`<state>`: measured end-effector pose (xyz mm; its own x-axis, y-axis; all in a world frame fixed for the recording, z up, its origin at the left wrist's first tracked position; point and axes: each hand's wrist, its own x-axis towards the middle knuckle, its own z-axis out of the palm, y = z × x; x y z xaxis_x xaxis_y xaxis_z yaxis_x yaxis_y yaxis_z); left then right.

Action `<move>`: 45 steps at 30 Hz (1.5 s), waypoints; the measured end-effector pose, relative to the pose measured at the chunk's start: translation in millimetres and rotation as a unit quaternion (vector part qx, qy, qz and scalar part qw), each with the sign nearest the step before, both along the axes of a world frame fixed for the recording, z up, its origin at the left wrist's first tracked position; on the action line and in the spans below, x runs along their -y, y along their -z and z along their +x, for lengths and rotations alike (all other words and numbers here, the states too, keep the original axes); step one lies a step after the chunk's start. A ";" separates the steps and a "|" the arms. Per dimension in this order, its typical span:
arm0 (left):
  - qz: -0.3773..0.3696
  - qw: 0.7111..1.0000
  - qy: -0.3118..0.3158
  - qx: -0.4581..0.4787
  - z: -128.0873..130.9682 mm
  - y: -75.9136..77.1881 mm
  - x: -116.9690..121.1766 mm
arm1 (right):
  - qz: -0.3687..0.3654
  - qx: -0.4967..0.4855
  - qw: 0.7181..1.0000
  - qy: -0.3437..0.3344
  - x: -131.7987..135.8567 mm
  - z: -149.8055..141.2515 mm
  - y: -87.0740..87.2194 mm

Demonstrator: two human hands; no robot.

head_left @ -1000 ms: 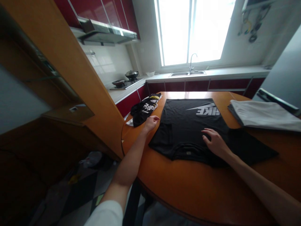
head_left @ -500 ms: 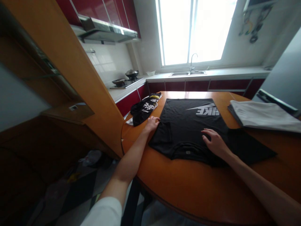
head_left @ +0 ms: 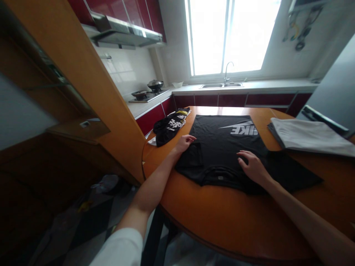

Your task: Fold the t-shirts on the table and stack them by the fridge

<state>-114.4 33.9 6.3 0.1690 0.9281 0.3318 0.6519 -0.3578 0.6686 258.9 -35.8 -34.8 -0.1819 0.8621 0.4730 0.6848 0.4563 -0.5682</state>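
A black T-shirt [head_left: 222,151] lies spread on the orange-brown tabletop [head_left: 222,221], its collar [head_left: 220,178] toward the person and its white NIKE lettering [head_left: 244,129] upside down from this side. The right sleeve [head_left: 296,171] fans outward over the wood, while the left sleeve [head_left: 191,155] lies tucked against the shirt's body.

The left hand [head_left: 185,143] is at the shirt's left edge, just beyond that sleeve, fingers together and slightly bent, pointing inward across the cloth; whether its grip pinches any fabric cannot be told. Its arm reaches forward from the lower left, nearly straight, in a white sleeve [head_left: 119,247]. The right hand [head_left: 252,166] is palm down over the shirt near the collar, its grip loosely open with thumb apart from curved fingers and nothing held; whether it touches the cloth is unclear. That bare forearm slants in from the lower right.

Beside the shirt, left, is a heap of dark printed clothing [head_left: 168,129]; to the right sits a folded white cloth [head_left: 313,135].

Farther off, a lidded wok [head_left: 155,84] and a low pan [head_left: 139,94] stand on the stove [head_left: 151,97], contents hidden. A pale bowl [head_left: 177,84] and a two-basin sink [head_left: 212,87] are on the kitchen counter below the window.
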 end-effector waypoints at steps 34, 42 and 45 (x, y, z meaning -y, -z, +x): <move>0.096 0.995 0.019 -0.025 -15.5 3.4 -3.8 | 0.167 0.320 0.884 -0.298 -19.4 -113.4 -55.4; 0.091 0.991 0.054 -0.084 -11.3 7.6 -3.5 | 0.141 0.237 0.915 -0.293 -21.9 -106.9 -38.3; 0.122 0.990 -0.033 -0.063 -28.2 -3.8 -2.3 | 0.138 0.192 0.932 -0.273 -21.5 -106.8 -35.4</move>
